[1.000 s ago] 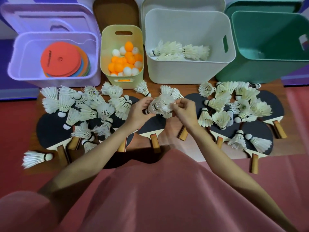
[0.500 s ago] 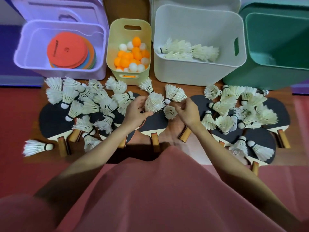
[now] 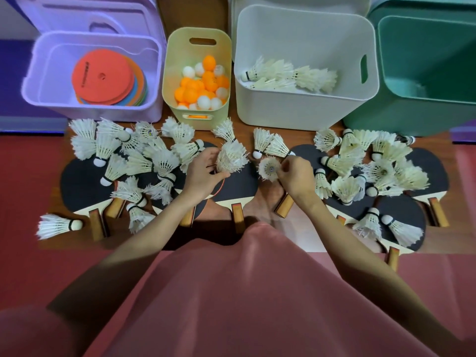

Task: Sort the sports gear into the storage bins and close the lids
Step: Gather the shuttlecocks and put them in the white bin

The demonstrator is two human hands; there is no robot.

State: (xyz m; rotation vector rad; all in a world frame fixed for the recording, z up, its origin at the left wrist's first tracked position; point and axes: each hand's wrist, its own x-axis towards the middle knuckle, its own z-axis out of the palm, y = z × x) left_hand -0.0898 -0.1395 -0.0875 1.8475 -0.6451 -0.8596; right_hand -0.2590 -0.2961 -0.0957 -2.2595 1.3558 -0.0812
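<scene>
Hands are splitting apart from the earlier shared clump: left hand [image 3: 203,173] gripping stacked shuttlecocks [image 3: 231,157], right hand [image 3: 296,176] pinching one shuttlecock [image 3: 269,169], near the white bin [image 3: 304,109]; loose stack risking slipping, scattering.

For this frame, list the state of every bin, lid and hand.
Purple bin: open, holds flat discs.
Yellow bin: open, holds ping-pong balls.
White bin: open, holds some shuttlecocks.
Green bin: open, nothing seen inside.
Purple lid: off, propped behind its bin.
Left hand: grips a stack of shuttlecocks.
Right hand: pinches a single shuttlecock.
</scene>
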